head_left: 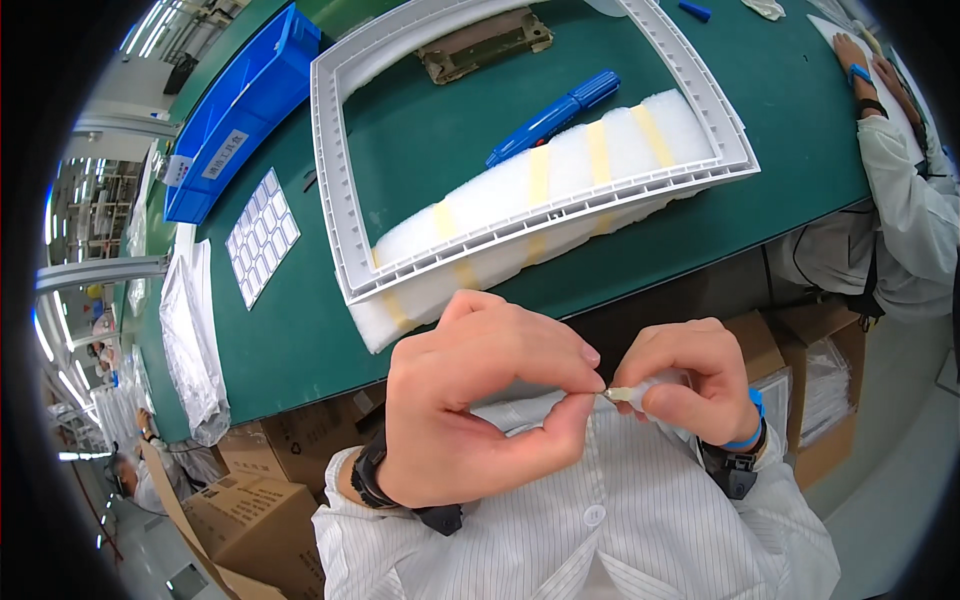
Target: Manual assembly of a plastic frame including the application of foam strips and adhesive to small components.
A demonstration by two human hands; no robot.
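The piece (pixel 622 395) is small, pale and slightly yellowish, narrowing toward the left end, where a tiny dark, shiny bit shows. Behind it, inside the curl of the right hand (pixel 715 385), is a white, partly see-through part; the fingers hide much of it, so its full shape and whether it is one with the tip cannot be told. The piece is in front of the wearer's shirt (pixel 540 510), on the near side of the table (pixel 800 120) and clear of its edge.

The right hand holds the piece between thumb and fingers. The left hand (pixel 450 385) is drawn into a narrow pinch, thumb and forefinger tips meeting at the piece's narrow end, with a rounded gap behind them.

On the green table beyond, a white rectangular frame (pixel 555 213) rests along its near side on white foam (pixel 500 195) banded with pale yellow tape (pixel 540 175). A blue pen-shaped tool (pixel 553 117) lies inside the frame's outline, just beside the foam.
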